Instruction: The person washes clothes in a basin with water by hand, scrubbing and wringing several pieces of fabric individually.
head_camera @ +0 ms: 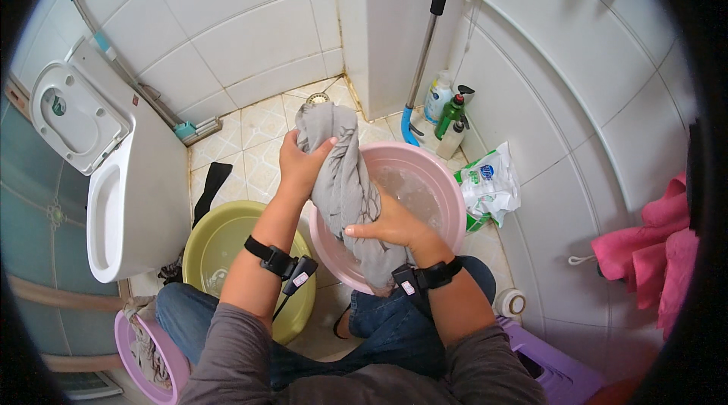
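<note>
A wet grey cloth (339, 191) with a dark leaf-like pattern hangs bunched lengthwise between my hands, over the left side of a pink plastic basin (455, 200). My left hand (304, 163) grips its upper end, thumb across the front. Lower down, my right hand (392, 220) clasps the cloth from the right, thumb on top. Cloudy water (418, 191) with some foam fills part of the basin. The cloth's lower end trails past the near rim towards my knees. Left of the basin, a yellow-green tub (247, 209) holds clear-looking water, partly covered by my left forearm.
A toilet (136, 177) stands at left, near a mop (105, 44) and a black cloth (213, 186). Pump bottles (449, 115), a blue-ended pole (424, 58) and a detergent bag (486, 183) stand beyond the basin. A purple basin (122, 337) holds clothes. Pink cloths (648, 257) hang at right.
</note>
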Demonstrator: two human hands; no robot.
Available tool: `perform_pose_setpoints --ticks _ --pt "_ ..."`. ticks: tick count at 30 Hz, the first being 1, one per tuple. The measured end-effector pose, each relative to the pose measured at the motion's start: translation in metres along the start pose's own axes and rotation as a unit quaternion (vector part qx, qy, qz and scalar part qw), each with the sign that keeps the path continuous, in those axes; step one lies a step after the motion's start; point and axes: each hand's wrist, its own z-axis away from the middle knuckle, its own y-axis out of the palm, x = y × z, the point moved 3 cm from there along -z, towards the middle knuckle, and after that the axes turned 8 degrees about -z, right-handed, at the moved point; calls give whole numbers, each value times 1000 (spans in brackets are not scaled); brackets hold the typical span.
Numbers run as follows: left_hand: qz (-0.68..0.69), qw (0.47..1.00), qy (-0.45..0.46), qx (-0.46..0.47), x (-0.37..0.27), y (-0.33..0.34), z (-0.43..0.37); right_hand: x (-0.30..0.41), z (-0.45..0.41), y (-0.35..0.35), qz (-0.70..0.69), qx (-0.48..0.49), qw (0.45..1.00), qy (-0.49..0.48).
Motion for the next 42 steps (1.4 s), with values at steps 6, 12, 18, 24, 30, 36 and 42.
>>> perform_pose_setpoints --ticks 6,12,18,24,30,36,42 --pt "-88 992 92 -11 -47 13 19 -19 -1 -4 139 -119 982 -41" --pt "-127 979 157 39 -69 29 25 -6 2 -9 -68 -147 987 -11" --pt "398 883 -39 247 -34 8 -18 29 15 -28 -207 -130 969 40" --pt "532 784 -80 310 -14 13 -21 33 18 -25 -369 -90 924 -34" --pt "564 729 34 387 -39 6 -22 38 31 -10 -430 -56 901 28" --pt "444 837 -57 314 -43 -19 -30 48 29 -3 -466 -44 882 55" --pt "226 940 -50 249 -70 -9 -20 23 10 -16 -237 -15 971 -8"
